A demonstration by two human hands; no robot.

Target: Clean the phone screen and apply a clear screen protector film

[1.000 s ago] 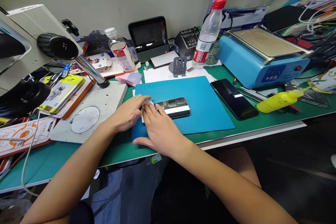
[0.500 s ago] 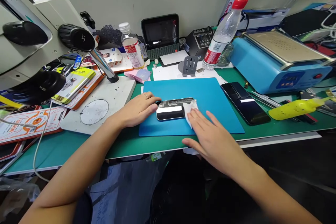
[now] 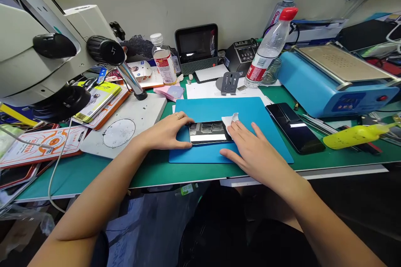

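A phone (image 3: 206, 132) lies flat on the blue mat (image 3: 216, 108), its dark glass streaked with reflections. My left hand (image 3: 167, 131) grips the phone's left end, thumb on the near edge and fingers on the far edge. Under the fingertips of my right hand (image 3: 252, 146) is a crumpled white tissue (image 3: 231, 121), pressed onto the phone's right end; the right thumb is spread away towards me. The tissue hides that end of the phone. A second black phone (image 3: 294, 127) lies right of the mat.
A microscope (image 3: 59, 54) overhangs the left side, its pale base (image 3: 147, 112) near my left forearm. A red-capped bottle (image 3: 271, 46) and a blue heating machine (image 3: 338, 79) stand at the back right. A yellow squeeze bottle (image 3: 354, 135) lies at the right.
My left thumb has dropped from the phone's far corner to its near edge. The tissue and right hand stay at the phone's right end. The whole view has shifted slightly.
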